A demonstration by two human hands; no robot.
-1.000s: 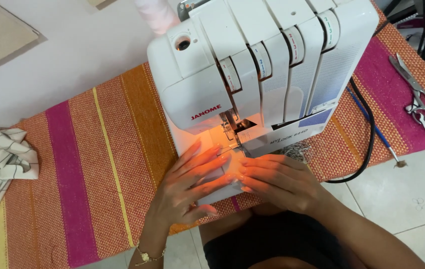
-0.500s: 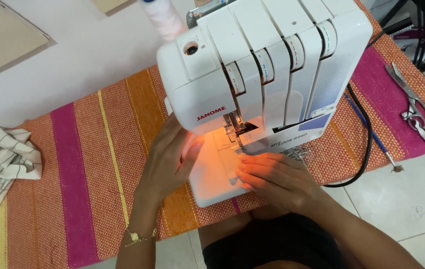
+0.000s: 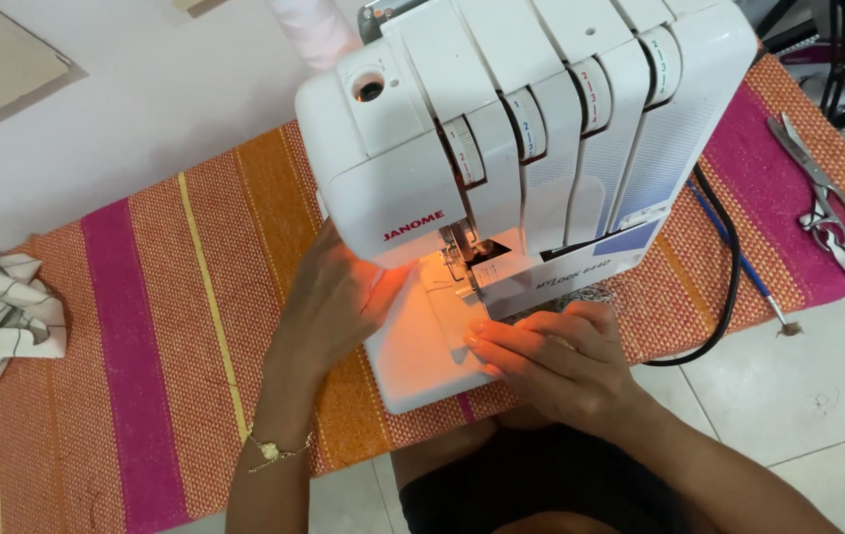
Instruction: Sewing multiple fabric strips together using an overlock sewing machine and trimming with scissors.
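Tiled floor, striped woven mat [image 3: 145, 326]. The right hand's [image 3: 551, 361] fingers lie flat and together — gripping nothing — on the bed of the white overlock machine [image 3: 521, 158], just before the lit presser foot [image 3: 462, 267]. The left hand [image 3: 338, 302] (a second ago flat beside the right) now reaches under the machine's head; its fingers are hidden, so their state cannot be told — likely an adjustment at the foot. Scissors [image 3: 823, 193] lie well apart.

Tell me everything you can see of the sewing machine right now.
The sewing machine is white, glossy plastic by its look, with four numbered dials along its front panels and a round hole on top at one end. It stands upright on a striped woven mat. A lamp lights the needle area and the flat bed in orange. The left hand rests against the bed under the head; the right hand lies flat before the needle. A black cable loops beside it.
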